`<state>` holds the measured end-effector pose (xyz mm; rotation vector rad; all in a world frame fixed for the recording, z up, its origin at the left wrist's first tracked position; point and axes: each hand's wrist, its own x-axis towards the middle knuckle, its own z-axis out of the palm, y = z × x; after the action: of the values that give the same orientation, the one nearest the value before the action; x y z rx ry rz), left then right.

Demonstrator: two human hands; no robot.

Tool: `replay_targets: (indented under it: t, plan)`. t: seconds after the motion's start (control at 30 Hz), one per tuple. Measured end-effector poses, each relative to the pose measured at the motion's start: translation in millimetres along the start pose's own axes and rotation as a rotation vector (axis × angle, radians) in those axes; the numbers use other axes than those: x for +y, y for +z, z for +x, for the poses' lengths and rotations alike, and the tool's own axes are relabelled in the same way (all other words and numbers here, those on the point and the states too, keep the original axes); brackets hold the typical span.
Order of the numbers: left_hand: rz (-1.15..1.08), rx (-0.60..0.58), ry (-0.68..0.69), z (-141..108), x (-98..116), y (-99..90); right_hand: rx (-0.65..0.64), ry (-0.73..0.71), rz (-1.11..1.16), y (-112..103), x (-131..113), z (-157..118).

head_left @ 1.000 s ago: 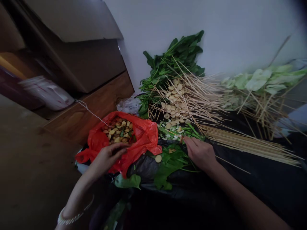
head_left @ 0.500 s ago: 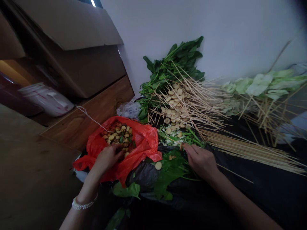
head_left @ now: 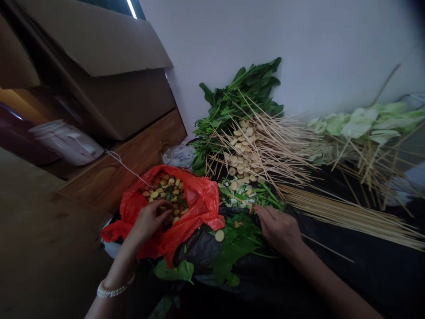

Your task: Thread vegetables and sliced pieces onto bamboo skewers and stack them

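My left hand (head_left: pixel 152 219) reaches into a red plastic bag (head_left: pixel 202 199), its fingers curved over small round pale slices with brown edges (head_left: pixel 164 188). The thumb and forefinger stand apart, and no slice shows between them; the other fingertips are partly hidden. In my right hand (head_left: pixel 280 230) a bamboo skewer (head_left: pixel 327 247) is gripped, its far end pointing left over chopped greens. A brownish slice (head_left: pixel 251 208) sits at the fingertips, apparently on the skewer. Below, a loose round slice (head_left: pixel 219 235) lies beside large green leaves (head_left: pixel 234 257).
Behind the hands, skewers threaded with pale slices (head_left: pixel 244 148) are piled against leafy greens (head_left: pixel 245 88). Bare skewers (head_left: pixel 345 215) lie on black plastic to the right, near skewered cabbage pieces (head_left: pixel 361 124). A cardboard box (head_left: pixel 129 102) and a white jug (head_left: pixel 69 144) stand left.
The whole view has shifted slightly downward in the picture. My left hand still works among the slices in the bag, and my right hand keeps its hold on the skewer.
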<state>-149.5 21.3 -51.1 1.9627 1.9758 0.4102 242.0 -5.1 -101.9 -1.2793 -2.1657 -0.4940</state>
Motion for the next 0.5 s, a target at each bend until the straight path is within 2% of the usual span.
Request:
replay_targets:
  t: [0.13,0.23,0.33,0.5]
  plan:
    - [0.246,0.044,-0.02,10,14,16.4,-0.016,-0.001,0.012,1,0,-1]
    - [0.394,0.023,-0.016,18,22,21.6,-0.022,0.005,0.014,2,0,-1]
    - [0.439,-0.001,0.069,22,20,20.9,-0.017,0.006,0.019,1,-1,-1]
    - [0.409,0.008,0.126,18,9,21.0,-0.015,-0.011,0.04,-1,-3,0]
